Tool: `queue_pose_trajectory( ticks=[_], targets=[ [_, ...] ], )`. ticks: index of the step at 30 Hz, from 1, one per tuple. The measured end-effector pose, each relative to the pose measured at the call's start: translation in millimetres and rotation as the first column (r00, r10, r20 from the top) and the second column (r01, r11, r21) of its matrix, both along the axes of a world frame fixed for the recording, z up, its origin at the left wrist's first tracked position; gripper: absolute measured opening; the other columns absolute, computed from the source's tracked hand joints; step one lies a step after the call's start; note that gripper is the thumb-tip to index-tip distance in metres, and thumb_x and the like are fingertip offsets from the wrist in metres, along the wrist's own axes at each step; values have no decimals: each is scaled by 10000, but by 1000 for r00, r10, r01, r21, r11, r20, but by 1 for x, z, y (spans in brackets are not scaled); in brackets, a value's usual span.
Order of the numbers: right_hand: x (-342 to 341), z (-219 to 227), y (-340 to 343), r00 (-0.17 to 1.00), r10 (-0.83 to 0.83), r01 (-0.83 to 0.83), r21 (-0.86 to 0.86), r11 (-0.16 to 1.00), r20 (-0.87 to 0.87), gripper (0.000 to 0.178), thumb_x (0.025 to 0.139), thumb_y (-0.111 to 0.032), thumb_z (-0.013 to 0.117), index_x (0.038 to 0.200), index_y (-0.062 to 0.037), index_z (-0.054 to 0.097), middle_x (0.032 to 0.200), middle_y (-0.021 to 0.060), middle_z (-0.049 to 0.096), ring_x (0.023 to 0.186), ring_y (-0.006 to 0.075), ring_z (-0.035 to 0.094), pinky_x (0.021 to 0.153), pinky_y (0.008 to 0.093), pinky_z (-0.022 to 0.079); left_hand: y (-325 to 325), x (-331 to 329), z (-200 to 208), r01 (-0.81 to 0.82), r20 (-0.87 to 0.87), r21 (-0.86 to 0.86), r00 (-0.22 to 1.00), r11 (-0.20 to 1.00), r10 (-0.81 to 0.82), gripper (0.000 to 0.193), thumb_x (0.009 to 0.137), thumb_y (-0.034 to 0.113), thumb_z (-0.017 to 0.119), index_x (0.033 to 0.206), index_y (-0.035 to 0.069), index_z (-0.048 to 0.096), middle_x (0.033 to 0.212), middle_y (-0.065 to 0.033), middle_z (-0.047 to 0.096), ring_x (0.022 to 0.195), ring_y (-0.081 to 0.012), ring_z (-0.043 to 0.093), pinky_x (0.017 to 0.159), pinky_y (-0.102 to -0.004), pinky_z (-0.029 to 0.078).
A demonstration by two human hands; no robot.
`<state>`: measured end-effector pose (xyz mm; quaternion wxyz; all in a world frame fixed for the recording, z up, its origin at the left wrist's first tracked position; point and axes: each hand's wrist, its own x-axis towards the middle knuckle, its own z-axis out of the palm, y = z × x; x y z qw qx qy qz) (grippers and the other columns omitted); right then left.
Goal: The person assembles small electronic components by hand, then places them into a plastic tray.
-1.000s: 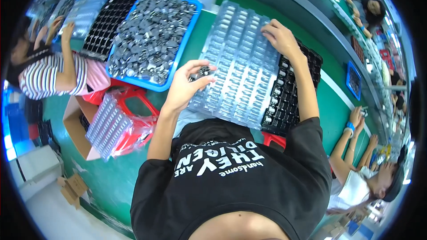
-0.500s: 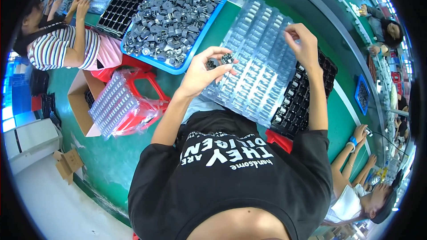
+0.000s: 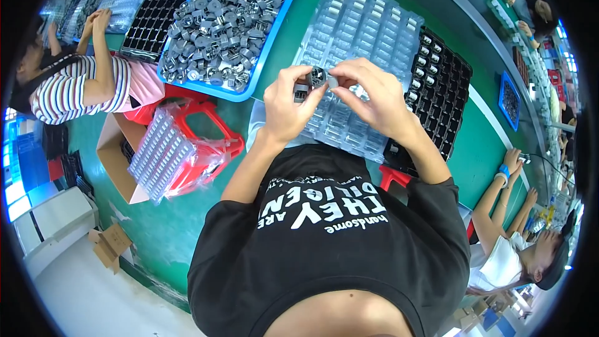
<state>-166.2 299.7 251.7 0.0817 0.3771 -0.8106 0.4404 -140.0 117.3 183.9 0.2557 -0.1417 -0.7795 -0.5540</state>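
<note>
Two dark grey round parts (image 3: 317, 77) are held near the centre of the frame, pinched between the thumb and fingers of the left hand (image 3: 288, 101), while a small grey piece (image 3: 332, 80) is gripped just beside them by the thumb and fingertips of the right hand (image 3: 374, 97); whether that piece is joined to the nearer part cannot be told. The hands are brought close together over a clear plastic tray (image 3: 369, 20), whose moulded rows are stretched from the upper centre of the frame down behind the wrists. The clear tray is overlapped with a black tray (image 3: 446, 97) at right of centre, where silvery pieces are seated in some of the pockets nearest the clear sheet. At upper left, a blue bin (image 3: 272, 45) is heaped with loose grey components (image 3: 215, 22), and both it and the trays are carried by a green desk (image 3: 288, 34). At left, a plastic-wrapped stack of trays (image 3: 159, 153) is propped on a red stool (image 3: 215, 118) beside an open cardboard box (image 3: 115, 156). A co-worker in a striped top (image 3: 81, 90) is seen at the left edge, and another in white (image 3: 502, 268) at lower right.
</note>
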Motion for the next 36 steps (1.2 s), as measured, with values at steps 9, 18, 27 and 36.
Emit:
queue_pose_trajectory(
  ticks=[9,18,27,36],
  targets=[
    [0,1,-8,945,59,-28,99,995,-321,302,749,-65,747,1025,-5,638,947,108,641,801,265,665,669,334,553,-3,5,4,-59,-201,-124,979,990,34,448,671,-40,771,1064,6,560,915,-158,667,748,-285,683,663,-355,559],
    [-1,0,-6,953,78,-57,77,995,-294,356,716,24,761,1057,10,657,935,130,650,771,258,666,648,330,552,0,5,9,-44,-262,-133,965,990,8,466,666,-51,769,1068,10,542,839,-142,642,694,-302,652,636,-371,541],
    [14,-10,-4,960,-186,237,-259,936,207,75,847,16,686,915,43,669,982,126,684,811,151,665,690,250,543,17,2,6,-34,-197,-154,980,987,3,415,727,-52,748,1068,10,522,858,-129,596,681,-262,612,615,-356,504],
    [21,-32,135,723,-563,664,178,726,-402,109,786,35,703,885,-3,677,926,106,671,824,251,661,709,324,539,-24,-17,5,9,219,956,639,292,-737,320,796,-160,515,1081,-13,523,1091,-174,570,953,-249,603,679,-269,437]
  ],
)
